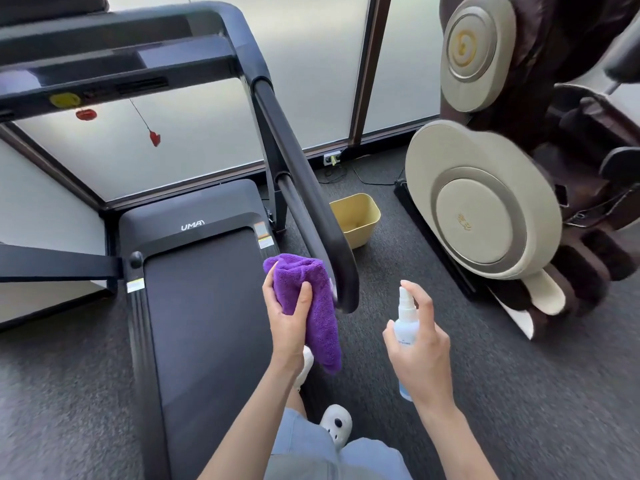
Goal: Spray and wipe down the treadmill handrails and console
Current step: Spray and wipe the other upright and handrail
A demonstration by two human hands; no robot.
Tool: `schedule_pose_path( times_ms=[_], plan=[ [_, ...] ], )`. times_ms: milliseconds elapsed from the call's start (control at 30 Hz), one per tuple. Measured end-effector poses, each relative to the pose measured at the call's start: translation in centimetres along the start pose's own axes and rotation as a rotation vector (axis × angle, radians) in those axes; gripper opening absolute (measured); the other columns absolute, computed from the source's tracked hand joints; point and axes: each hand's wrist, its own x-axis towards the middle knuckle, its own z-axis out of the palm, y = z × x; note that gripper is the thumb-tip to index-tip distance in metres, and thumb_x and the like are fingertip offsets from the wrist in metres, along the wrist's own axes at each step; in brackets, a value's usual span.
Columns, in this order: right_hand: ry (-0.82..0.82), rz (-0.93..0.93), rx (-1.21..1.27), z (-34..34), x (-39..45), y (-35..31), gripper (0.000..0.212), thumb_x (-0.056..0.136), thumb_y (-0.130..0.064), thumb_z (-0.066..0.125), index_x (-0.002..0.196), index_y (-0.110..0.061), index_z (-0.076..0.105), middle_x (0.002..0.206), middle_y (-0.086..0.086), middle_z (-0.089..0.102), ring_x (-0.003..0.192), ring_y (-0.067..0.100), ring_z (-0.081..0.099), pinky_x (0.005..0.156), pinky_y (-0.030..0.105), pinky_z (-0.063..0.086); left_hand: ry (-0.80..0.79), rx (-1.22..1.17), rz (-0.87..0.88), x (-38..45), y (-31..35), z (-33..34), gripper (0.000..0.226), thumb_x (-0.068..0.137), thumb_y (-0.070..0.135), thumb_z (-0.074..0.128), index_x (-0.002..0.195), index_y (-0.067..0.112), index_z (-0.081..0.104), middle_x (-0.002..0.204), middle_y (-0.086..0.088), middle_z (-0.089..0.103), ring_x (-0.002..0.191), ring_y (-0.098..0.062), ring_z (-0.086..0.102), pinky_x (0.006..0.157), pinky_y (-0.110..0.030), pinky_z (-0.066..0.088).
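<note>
Left hand (289, 320): is being kept closed around a folded purple cloth (308, 299), thumb across the front; the cloth's upper bunch is being pressed against the inner side of the right handrail (304, 199) near its curved lower end, while the loose tail is being left to hang below the palm; the bunching is judged to give a thick pad for rubbing the tube.

Right hand (419, 344): is being wrapped around a small pale spray bottle (407, 327), held upright, forefinger being rested over the white pump head; the nozzle is being aimed toward the handrail end, just beside it and apart from it; no mist is being shown, so whether the pump is being pressed cannot be told.

Treadmill: the dark belt deck (207, 323) is being straddled at its right edge; the console (114, 74) is being left untouched at upper left, well apart from both hands; a red safety clip (154, 138) is being left dangling on its cord beneath it.

Stage, as judged: the right handrail is being treated, spray in one hand and cloth in the other so that wetting and wiping can be alternated without anything being set down; the console and the far rail appear not yet reached.

Surroundings: a yellow bin (355, 218) is being kept on the carpet beyond the rail; a massage chair (485, 209) is standing at right.
</note>
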Motion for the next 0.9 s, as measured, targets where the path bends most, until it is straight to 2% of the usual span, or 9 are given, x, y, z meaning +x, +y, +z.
schedule_pose_path(
  times_ms=[100, 167, 300, 467, 567, 633, 800, 833, 900],
  plan=[
    [0.009, 0.003, 0.003, -0.3, 0.0, 0.2, 0.068, 0.083, -0.003, 0.068, 0.133, -0.039, 0.039, 0.076, -0.007, 0.058, 0.061, 0.020, 0.056, 0.059, 0.035, 0.049, 0.027, 0.067, 0.110, 0.1, 0.1, 3.3, 0.071, 0.070, 0.053, 0.072, 0.133, 0.042, 0.042, 0.136, 0.014, 0.050, 0.123, -0.007, 0.053, 0.108, -0.032, 0.043],
    [0.006, 0.013, 0.009, -0.5, 0.0, 0.3, 0.068, 0.082, -0.002, 0.068, 0.132, -0.039, 0.040, 0.080, -0.007, 0.061, 0.061, 0.021, 0.056, 0.060, 0.037, 0.051, 0.045, 0.131, 0.152, 0.1, 0.1, 5.8, 0.073, 0.067, 0.054, 0.075, 0.130, 0.052, 0.037, 0.134, 0.022, 0.047, 0.123, -0.001, 0.050, 0.107, -0.025, 0.040],
    [-0.003, 0.008, 0.028, -0.6, 0.3, 0.5, 0.069, 0.082, -0.002, 0.067, 0.132, -0.040, 0.040, 0.086, -0.002, 0.065, 0.062, 0.024, 0.057, 0.063, 0.039, 0.052, 0.162, 0.295, 0.184, 0.2, -1.1, 8.1, 0.086, 0.061, 0.042, 0.088, 0.126, 0.060, 0.034, 0.129, 0.024, 0.047, 0.121, -0.010, 0.052, 0.104, -0.027, 0.040],
    [-0.013, -0.018, 0.045, -1.0, 0.6, 0.4, 0.068, 0.082, -0.003, 0.067, 0.132, -0.040, 0.040, 0.077, -0.004, 0.058, 0.060, 0.022, 0.054, 0.061, 0.039, 0.052, 0.096, 0.326, 0.065, -0.2, -4.0, 6.1, 0.087, 0.058, 0.040, 0.090, 0.118, 0.065, 0.032, 0.130, 0.019, 0.050, 0.117, -0.008, 0.052, 0.102, -0.026, 0.041],
    [-0.023, -0.027, 0.052, -1.1, 0.8, 0.1, 0.068, 0.082, -0.003, 0.066, 0.132, -0.040, 0.040, 0.074, -0.006, 0.056, 0.059, 0.020, 0.052, 0.061, 0.037, 0.050, 0.087, 0.335, -0.010, -1.2, -5.5, 5.2, 0.081, 0.056, 0.041, 0.091, 0.113, 0.062, 0.037, 0.129, 0.019, 0.052, 0.116, -0.008, 0.054, 0.105, -0.034, 0.043],
    [-0.022, -0.039, 0.061, -1.4, 0.8, 0.0, 0.068, 0.082, -0.003, 0.066, 0.132, -0.040, 0.040, 0.072, -0.009, 0.053, 0.058, 0.018, 0.052, 0.060, 0.036, 0.050, 0.104, 0.305, 0.023, -1.6, -5.3, 5.5, 0.077, 0.052, 0.050, 0.088, 0.112, 0.061, 0.040, 0.125, 0.022, 0.054, 0.113, -0.005, 0.055, 0.103, -0.033, 0.044],
    [-0.015, -0.044, 0.078, -1.9, 1.0, 0.4, 0.066, 0.084, -0.004, 0.065, 0.133, -0.040, 0.039, 0.070, -0.005, 0.053, 0.058, 0.023, 0.053, 0.059, 0.043, 0.052, 0.147, 0.189, 0.179, 0.7, -1.0, 7.5, 0.073, 0.055, 0.060, 0.076, 0.119, 0.049, 0.042, 0.122, 0.026, 0.053, 0.106, -0.002, 0.057, 0.091, -0.012, 0.041],
    [-0.017, -0.040, 0.077, -2.0, 1.1, 0.4, 0.066, 0.085, -0.004, 0.065, 0.133, -0.040, 0.039, 0.069, -0.005, 0.052, 0.058, 0.023, 0.053, 0.059, 0.043, 0.052, 0.128, 0.189, 0.184, 1.3, -0.4, 7.4, 0.075, 0.055, 0.059, 0.076, 0.121, 0.047, 0.042, 0.120, 0.032, 0.051, 0.106, 0.000, 0.056, 0.091, -0.012, 0.041],
    [-0.025, -0.038, 0.074, -1.9, 1.0, 0.4, 0.066, 0.085, -0.004, 0.065, 0.134, -0.041, 0.039, 0.069, -0.007, 0.051, 0.058, 0.023, 0.052, 0.060, 0.043, 0.052, 0.087, 0.219, 0.173, 1.9, -0.3, 7.1, 0.079, 0.054, 0.057, 0.078, 0.123, 0.050, 0.040, 0.122, 0.033, 0.049, 0.111, -0.005, 0.055, 0.099, -0.025, 0.043]
  ],
)
